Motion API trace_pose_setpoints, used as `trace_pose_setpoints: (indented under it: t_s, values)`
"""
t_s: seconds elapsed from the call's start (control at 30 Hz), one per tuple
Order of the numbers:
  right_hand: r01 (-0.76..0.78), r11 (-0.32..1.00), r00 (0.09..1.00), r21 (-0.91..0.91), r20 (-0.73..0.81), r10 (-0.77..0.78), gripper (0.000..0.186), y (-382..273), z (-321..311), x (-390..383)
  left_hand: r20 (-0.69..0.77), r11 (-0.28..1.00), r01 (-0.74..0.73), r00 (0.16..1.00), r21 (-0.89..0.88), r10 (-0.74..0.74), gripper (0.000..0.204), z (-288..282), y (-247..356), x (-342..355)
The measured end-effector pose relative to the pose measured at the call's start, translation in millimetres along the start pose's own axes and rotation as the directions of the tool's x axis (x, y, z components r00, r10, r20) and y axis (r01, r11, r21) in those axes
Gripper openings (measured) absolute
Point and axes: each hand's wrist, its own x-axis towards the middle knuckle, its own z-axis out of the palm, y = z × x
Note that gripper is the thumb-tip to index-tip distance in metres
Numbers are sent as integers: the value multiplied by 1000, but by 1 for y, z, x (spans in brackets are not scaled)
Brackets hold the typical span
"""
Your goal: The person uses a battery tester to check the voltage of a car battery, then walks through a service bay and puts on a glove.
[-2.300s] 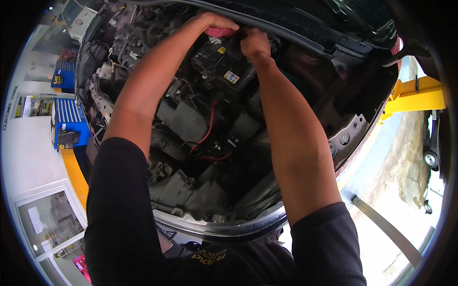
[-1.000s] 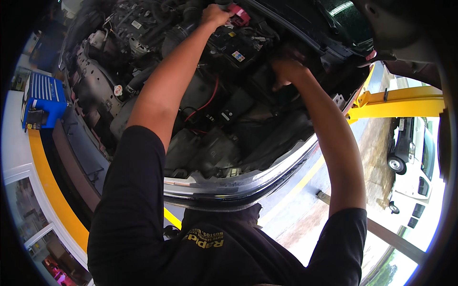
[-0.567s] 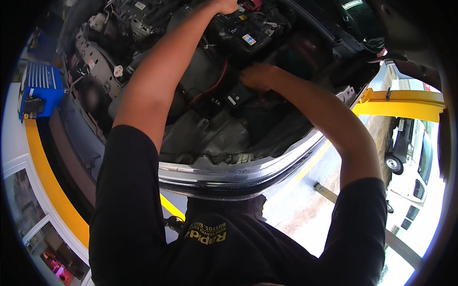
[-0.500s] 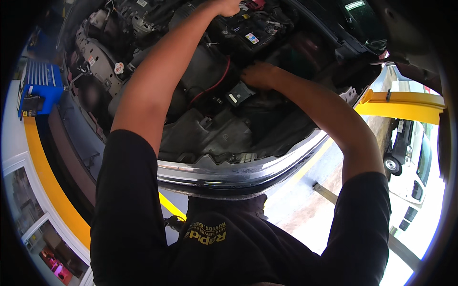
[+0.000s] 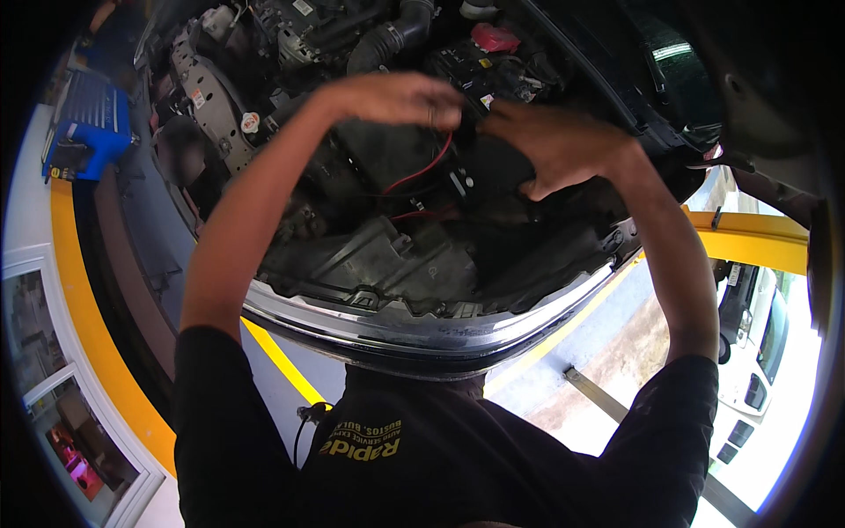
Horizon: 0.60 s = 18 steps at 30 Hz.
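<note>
Both my hands are over the open engine bay of a car. My left hand (image 5: 400, 99) hangs left of the black car battery (image 5: 458, 70), its fingers smeared by motion. A thin red cable (image 5: 421, 173) runs below its fingertips. My right hand (image 5: 563, 145) is a little to the right, thumb and fingers apart, with nothing visibly gripped. Beneath and left of it lies a dark part with a pale strip (image 5: 458, 183), its outline hard to make out. A red terminal cover (image 5: 495, 37) sits on the battery's far side.
A ribbed black intake hose (image 5: 383, 44) and a white-topped cap (image 5: 251, 121) are farther left. The shiny front trim (image 5: 387, 330) curves between me and the bay. Left stands a blue box (image 5: 92, 123); right are a yellow lift arm (image 5: 748, 233) and a white vehicle (image 5: 753, 352).
My left hand has come down nearer from the battery's far area. My right hand has lifted away from beside the small dark part, and its fingers are spread. The view has shifted slightly.
</note>
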Motion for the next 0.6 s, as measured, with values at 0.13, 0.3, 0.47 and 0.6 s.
trace_pose_setpoints:
  t_s: [0.13, 0.3, 0.47, 0.6]
  values:
    - [49, 994, 969, 97, -244, -24, 91, -13, -62, -22, -137, 982, -34, 991, -188, 8, 82, 30, 62, -24]
    - [456, 603, 799, 655, -600, 47, 114, 23, -64, -24, -570, 937, -209, 822, -282, 12, 58, 1, 102, -47]
    - [114, 718, 929, 687, -330, 168, 105, 52, 15, 7, -642, 844, -387, 764, -371, 68, 54, -45, 181, -70]
    - [-47, 795, 929, 605, -265, 257, 91, 44, 69, 32, -601, 710, -658, 681, -251, 418, 52, -71, 249, -60]
